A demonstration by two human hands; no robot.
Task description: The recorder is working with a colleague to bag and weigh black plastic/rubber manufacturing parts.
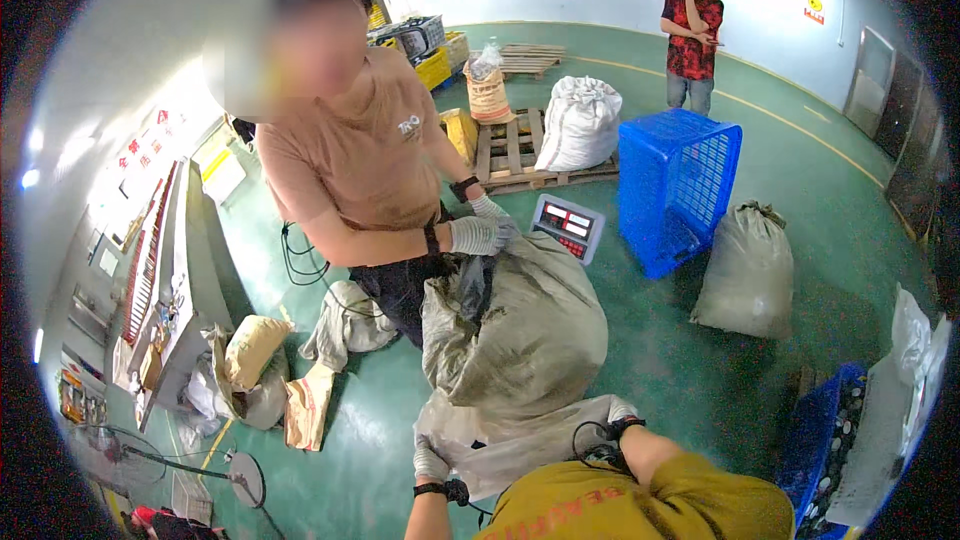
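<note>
The right hand [622, 410] is mostly hidden behind the big grey sack [515, 335], so whether it grips cannot be told. The left hand [430, 460], gloved, closes on the sack's pale lower edge. The sack stands on the green floor [660, 360] between both hands, just above them. A co-worker's gloved hands [482, 232] clutch its top, beside a scale [567, 225].

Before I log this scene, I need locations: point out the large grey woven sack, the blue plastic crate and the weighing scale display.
large grey woven sack [525, 335]: head view, bulging side.
blue plastic crate [675, 185]: head view, front lattice wall.
weighing scale display [567, 225]: head view, sloped panel.
</note>
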